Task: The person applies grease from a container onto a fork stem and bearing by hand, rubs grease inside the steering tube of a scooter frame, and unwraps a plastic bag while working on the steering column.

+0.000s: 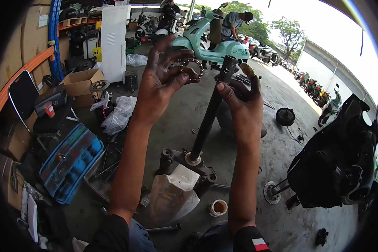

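Observation:
My left hand (160, 86) is raised and pinches a ring of steel balls, a ball bearing race (192, 70), between thumb and fingers. Its skin is dark with grime. My right hand (244, 105) holds the upper part of a black steering stem (210, 115), with the thumb against the tube. Yellowish grease (248, 70) sits on one raised fingertip of that hand. The stem stands tilted, rising from a fork clamp (189, 159) with a ring at its base. A dirty white front fender (176, 191) is below the clamp.
A tub of grease (218, 208) stands on the floor between my knees. To the left lie a blue toolbox (71, 161) and a cardboard box (82, 86). At right is a black scooter body (336, 164). A person (235, 27) bends over a mint scooter (201, 44) behind.

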Motion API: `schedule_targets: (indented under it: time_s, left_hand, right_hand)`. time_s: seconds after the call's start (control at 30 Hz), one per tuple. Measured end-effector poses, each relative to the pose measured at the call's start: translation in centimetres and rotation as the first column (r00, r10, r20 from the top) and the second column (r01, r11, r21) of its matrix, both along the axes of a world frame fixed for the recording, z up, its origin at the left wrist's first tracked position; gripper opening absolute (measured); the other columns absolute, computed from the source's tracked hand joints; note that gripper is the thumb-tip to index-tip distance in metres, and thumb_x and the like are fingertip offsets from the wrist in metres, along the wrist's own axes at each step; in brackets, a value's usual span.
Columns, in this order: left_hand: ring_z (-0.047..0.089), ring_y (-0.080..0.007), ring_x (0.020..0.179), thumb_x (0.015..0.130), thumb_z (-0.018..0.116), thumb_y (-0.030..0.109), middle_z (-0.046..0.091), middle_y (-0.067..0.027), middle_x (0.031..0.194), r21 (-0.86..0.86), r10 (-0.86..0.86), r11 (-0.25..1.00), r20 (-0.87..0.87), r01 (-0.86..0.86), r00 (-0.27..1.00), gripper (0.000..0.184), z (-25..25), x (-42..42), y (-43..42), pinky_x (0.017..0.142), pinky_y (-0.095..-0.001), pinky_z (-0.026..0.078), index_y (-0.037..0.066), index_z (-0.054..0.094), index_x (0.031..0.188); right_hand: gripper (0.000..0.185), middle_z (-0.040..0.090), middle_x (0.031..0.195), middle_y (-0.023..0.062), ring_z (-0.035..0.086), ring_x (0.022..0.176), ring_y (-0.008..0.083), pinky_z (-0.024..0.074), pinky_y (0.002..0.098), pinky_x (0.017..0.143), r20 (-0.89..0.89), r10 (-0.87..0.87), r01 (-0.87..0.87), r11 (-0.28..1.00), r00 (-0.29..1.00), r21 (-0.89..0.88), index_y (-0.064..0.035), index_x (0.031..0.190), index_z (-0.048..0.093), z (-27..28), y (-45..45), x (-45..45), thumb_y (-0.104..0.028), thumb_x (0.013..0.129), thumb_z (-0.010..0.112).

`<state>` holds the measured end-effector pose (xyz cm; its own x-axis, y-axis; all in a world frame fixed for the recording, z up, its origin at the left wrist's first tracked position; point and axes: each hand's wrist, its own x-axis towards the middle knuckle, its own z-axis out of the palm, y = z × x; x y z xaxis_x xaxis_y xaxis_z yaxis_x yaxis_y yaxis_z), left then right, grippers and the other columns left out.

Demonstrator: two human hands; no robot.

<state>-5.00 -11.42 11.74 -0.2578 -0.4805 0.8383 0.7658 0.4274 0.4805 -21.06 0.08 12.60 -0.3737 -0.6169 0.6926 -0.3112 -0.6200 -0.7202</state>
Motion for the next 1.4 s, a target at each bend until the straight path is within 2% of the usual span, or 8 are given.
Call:
schedule_targets:
  time_s: [0.17,0.3,0.37,0.6,0.77,1.13,1.3,1.4]
  left_hand:
    - [0.071,-0.02,0.103,0.098,0.067,0.005,0.072,-0.0155,0.119,0.204,0.039,0.976,0.168,-0.074,0.985,0.04,3.4,-1.1,1.1,0.093,-0.036,0.058,-0.001,0.059,0.137]
    - [0.072,-0.02,0.1,0.097,0.07,0.007,0.074,-0.0137,0.114,0.137,0.111,0.982,0.122,-0.128,0.986,0.03,5.0,-2.4,1.1,0.093,-0.0346,0.058,-0.002,0.066,0.126]
    - [0.073,-0.0148,0.094,0.094,0.072,0.002,0.076,-0.0109,0.107,0.067,0.211,0.975,0.045,-0.213,0.976,0.022,5.6,-3.2,1.0,0.086,-0.0279,0.058,-0.002,0.072,0.116]
    - [0.073,-0.015,0.097,0.091,0.074,-0.003,0.078,-0.0091,0.104,-0.193,0.451,0.85,-0.213,-0.49,0.867,0.016,5.8,-4.7,1.9,0.088,-0.0284,0.058,0.0,0.077,0.106]
    - [0.071,-0.0276,0.113,0.089,0.067,-0.013,0.077,-0.017,0.11,-0.472,0.543,0.687,-0.172,-0.552,0.822,0.015,3.5,-4.9,2.0,0.106,-0.0422,0.053,-0.004,0.075,0.098]
    - [0.07,-0.0303,0.116,0.087,0.073,-0.012,0.075,-0.019,0.115,-0.533,0.572,0.624,-0.185,-0.571,0.799,0.019,3.4,-4.7,2.0,0.103,-0.0418,0.055,-0.004,0.074,0.104]
    - [0.069,-0.0253,0.118,0.084,0.077,-0.008,0.07,-0.0141,0.129,-0.369,0.457,0.811,-0.085,-0.453,0.886,0.039,2.5,-4.6,2.8,0.1,-0.0401,0.058,0.005,0.073,0.12]
    - [0.066,-0.0259,0.123,0.084,0.078,-0.007,0.066,-0.0144,0.137,-0.442,0.485,0.766,-0.082,-0.468,0.871,0.044,2.2,-4.4,2.5,0.102,-0.0413,0.058,0.007,0.07,0.125]
  right_hand:
    - [0.078,0.074,0.111,0.0199,0.071,0.1,0.0211,0.055,0.0305,0.085,0.05,-0.003,0.002,1.0,0.999,0.015,0.0046,0.143,0.039,0.1,0.3,0.0,-0.02,0.086,0.086]
    - [0.078,0.073,0.112,0.0207,0.072,0.098,0.0212,0.0564,0.0302,0.081,0.043,0.051,-0.049,0.998,0.998,-0.031,0.0032,0.143,0.037,0.1,0.4,-0.1,-0.017,0.086,0.086]
    - [0.079,0.073,0.112,0.0201,0.072,0.097,0.0209,0.0567,0.0299,0.081,0.052,0.062,-0.061,0.998,0.997,-0.017,0.003,0.143,0.036,0.1,0.5,-0.1,-0.016,0.086,0.086]
    - [0.078,0.074,0.112,0.0184,0.072,0.097,0.0184,0.0567,0.0286,0.076,0.076,0.094,-0.094,0.996,0.993,-0.006,0.0006,0.144,0.036,0.1,0.7,0.0,-0.016,0.086,0.086]
    - [0.077,0.073,0.112,0.0182,0.07,0.098,0.0189,0.0561,0.0302,0.085,0.124,0.136,-0.134,0.991,0.983,-0.019,0.0019,0.145,0.037,-0.1,0.7,-0.2,-0.013,0.086,0.085]
    - [0.084,0.072,0.111,0.0173,0.071,0.097,0.0193,0.0578,0.0293,0.078,0.134,0.183,-0.176,0.982,0.974,-0.06,-0.0007,0.145,0.031,-0.4,0.3,-0.7,-0.015,0.085,0.087]
    - [0.085,0.07,0.108,0.0167,0.073,0.099,0.0228,0.0596,0.0319,0.082,0.122,0.188,-0.181,0.981,0.975,-0.067,-0.0009,0.144,0.028,-0.3,0.5,-1.3,-0.011,0.084,0.087]
    - [0.084,0.07,0.111,0.0183,0.073,0.101,0.0242,0.0588,0.0317,0.083,0.109,0.197,-0.19,0.979,0.974,-0.072,0.0001,0.144,0.028,-0.3,0.5,-1.5,-0.011,0.085,0.086]
